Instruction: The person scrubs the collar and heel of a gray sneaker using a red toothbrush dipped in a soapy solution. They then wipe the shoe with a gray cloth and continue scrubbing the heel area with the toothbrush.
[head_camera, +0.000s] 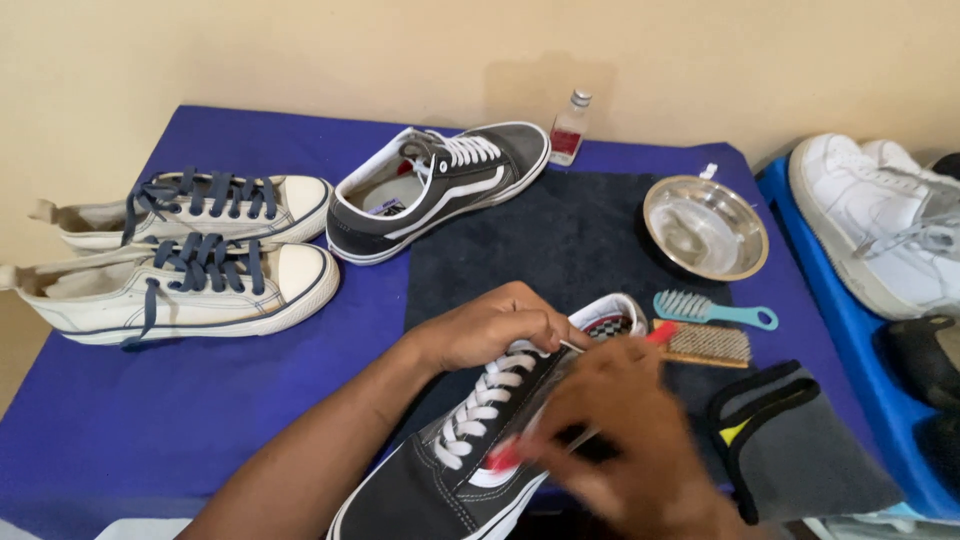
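A black low-top sneaker (455, 475) with white laces and a white side stripe lies in front of me on a dark towel (560, 245). My left hand (490, 325) rests on its collar and top laces, holding it steady. My right hand (620, 440) is blurred over the shoe's side and grips a long red-handled brush (660, 333), whose red end shows by the shoe's opening. The matching black sneaker (440, 190) sits farther back on the blue table cover (150, 420).
Two cream high-top sneakers with navy laces (190, 255) lie at the left. A small glass bottle (568, 128) stands by the wall. A steel bowl (705, 228), a teal brush (710, 308), a wooden brush (708, 345) and a grey cloth (800, 450) are at the right, white sneakers (880, 225) beyond.
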